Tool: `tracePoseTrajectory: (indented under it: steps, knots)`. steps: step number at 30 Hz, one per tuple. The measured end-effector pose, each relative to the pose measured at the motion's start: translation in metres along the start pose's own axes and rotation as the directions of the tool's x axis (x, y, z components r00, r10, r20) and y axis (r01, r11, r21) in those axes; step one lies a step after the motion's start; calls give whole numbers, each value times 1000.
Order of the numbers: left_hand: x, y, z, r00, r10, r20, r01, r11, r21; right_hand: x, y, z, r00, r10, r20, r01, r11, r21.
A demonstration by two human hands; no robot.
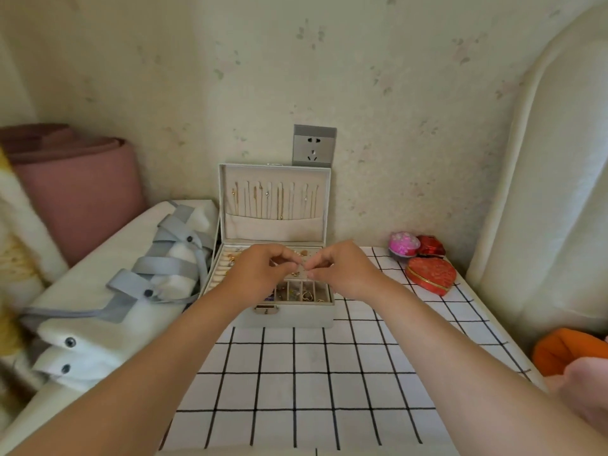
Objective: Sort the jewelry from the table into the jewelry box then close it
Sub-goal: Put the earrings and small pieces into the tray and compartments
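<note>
Item: jewelry box (289, 315), lid (273, 225) standing upright, sitting at the far end of the checked worktop (312, 373). You are holding your left hand (260, 274) and right hand (342, 271) directly above its tray, fingertips meeting, both pinching one small pale piece (302, 269), too tiny to identify.

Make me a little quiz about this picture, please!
1. What hangs inside the lid of the jewelry box? A necklaces, B spoons, C socks.
2. True or false: the heart-shaped box sits left of the jewelry box.
3. Fill the gap: the left hand and right hand pinch a small piece above the ____.
Key: 1 A; 2 false; 3 jewelry box.
</note>
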State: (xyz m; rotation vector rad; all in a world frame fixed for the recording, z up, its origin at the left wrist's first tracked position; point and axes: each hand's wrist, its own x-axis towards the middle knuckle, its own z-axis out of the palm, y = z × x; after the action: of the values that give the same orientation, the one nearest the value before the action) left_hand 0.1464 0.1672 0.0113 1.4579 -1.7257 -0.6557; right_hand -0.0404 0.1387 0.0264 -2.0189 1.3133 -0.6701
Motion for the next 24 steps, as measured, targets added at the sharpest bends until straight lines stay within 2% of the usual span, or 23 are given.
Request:
tracePoseTrajectory:
  steps: [5,10,15,20,24]
  knots:
    - [1,7,-5,998,-39,52,43,995,-87,6,3,11,1000,14,23,-9,971,-238]
    - [0,12,-5,986,-129,106,149,965,-215,7,0,16,996,23,83,-2,969,-247]
    - [0,11,-6,973,-181,145,215,938,-271,9,-7,9,998,56,17,-56,998,-16]
    - [2,16,-7,974,-200,106,223,930,-292,4,-15,-4,993,111,44,-119,959,256]
    - [3,24,-4,975,-219,41,219,915,-340,3,-16,-7,998,62,23,-66,942,328]
